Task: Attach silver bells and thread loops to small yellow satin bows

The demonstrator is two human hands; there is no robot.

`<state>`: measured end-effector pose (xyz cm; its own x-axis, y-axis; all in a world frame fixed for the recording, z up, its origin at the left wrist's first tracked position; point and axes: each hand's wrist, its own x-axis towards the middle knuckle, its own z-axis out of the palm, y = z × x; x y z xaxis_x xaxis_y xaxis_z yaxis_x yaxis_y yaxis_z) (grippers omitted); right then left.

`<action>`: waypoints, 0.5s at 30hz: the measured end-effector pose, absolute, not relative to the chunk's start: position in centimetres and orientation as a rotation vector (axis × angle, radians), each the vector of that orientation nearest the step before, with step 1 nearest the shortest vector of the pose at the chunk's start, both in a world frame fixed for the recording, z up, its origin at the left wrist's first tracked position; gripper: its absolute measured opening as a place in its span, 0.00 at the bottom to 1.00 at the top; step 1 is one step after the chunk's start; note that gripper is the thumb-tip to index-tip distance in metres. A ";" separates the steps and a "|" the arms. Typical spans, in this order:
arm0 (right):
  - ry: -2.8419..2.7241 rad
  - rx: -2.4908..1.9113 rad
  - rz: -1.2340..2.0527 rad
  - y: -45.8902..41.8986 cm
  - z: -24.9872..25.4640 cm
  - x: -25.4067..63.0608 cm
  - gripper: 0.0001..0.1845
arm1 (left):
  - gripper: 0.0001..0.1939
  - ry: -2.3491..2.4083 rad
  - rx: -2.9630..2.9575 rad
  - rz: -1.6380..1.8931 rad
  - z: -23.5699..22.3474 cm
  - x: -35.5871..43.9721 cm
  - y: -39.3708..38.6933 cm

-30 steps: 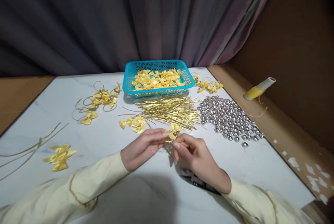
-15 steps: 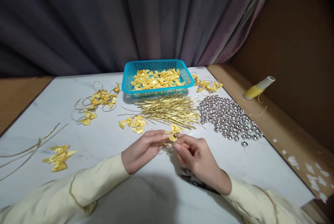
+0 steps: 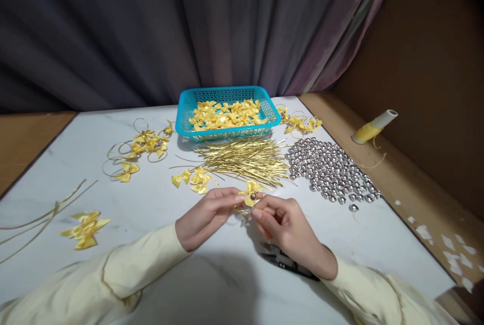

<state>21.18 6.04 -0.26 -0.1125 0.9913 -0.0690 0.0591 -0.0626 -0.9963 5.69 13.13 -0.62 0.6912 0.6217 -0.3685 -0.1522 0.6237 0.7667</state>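
Observation:
Between both hands, above the table, is a yellow ribbon bow [image 3: 251, 195] with a small silver bell at its middle. My left hand [image 3: 210, 214] pinches the bow's left side. My right hand [image 3: 284, 221] is closed at its lower right, thumb and forefinger together by the bell. A bit of gold cord shows under the bow, partly hidden by the fingers. Dark-handled cutters [image 3: 282, 260] lie beneath my right hand, partly covered. Just beyond the hands are a pile of gold cords [image 3: 245, 161] and a few loose yellow bows [image 3: 199, 179].
A blue basket [image 3: 180, 122] of yellow bows stands at the back. Silver bells [image 3: 328, 168] are spread at the right. Looped bows [image 3: 148, 144] lie back left, more bows [image 3: 85, 229] and cords [image 3: 45, 219] front left. A thread spool [image 3: 372, 129] stands beyond the right edge.
Both hands stay nearly in place, still on the bow. The bow has turned slightly, and the bell on it faces up more plainly.

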 end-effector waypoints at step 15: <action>-1.560 -1.270 1.055 6.2 -0.7 21.6 0.09 | 0.05 0.593 0.671 0.484 -1.0 5.8 13.0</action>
<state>21.65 6.17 -0.74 -0.1306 0.9866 0.0978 0.2770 0.1311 -0.9519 5.81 13.00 -0.98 0.7316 0.5869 -0.3469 -0.2223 0.6864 0.6924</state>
